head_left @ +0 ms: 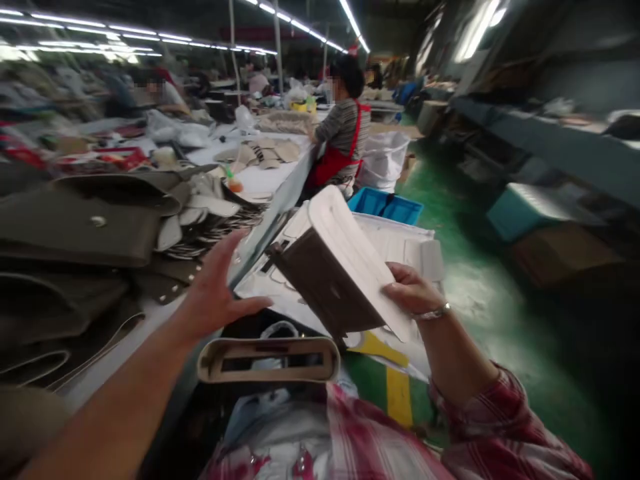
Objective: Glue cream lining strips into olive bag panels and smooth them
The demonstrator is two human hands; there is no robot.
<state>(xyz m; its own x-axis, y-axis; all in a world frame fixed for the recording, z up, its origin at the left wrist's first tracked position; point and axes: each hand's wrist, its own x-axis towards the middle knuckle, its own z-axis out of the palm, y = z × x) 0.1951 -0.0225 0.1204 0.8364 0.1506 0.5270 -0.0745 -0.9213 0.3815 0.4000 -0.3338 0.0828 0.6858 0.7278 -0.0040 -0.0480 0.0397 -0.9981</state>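
Note:
My right hand (413,290) grips the edge of a handbag piece (357,260), which has a pale, round-cornered flap and a dark brown panel. It is held tilted above pale cut pieces. My left hand (213,290) is raised with thumb and fingers spread and nothing between them, apart from the handbag piece and near a pile of dark strips and pale pieces (210,213). A tan, open-topped bag body (270,380) sits in front of my lap, its narrow opening facing up.
Dark brown bags (75,223) are heaped on the table at left. A co-worker in a red apron (333,163) is at the table ahead, near a blue crate (385,203) and a white sack (383,160). A teal box (525,210) and a carton (563,253) stand on the green floor at right.

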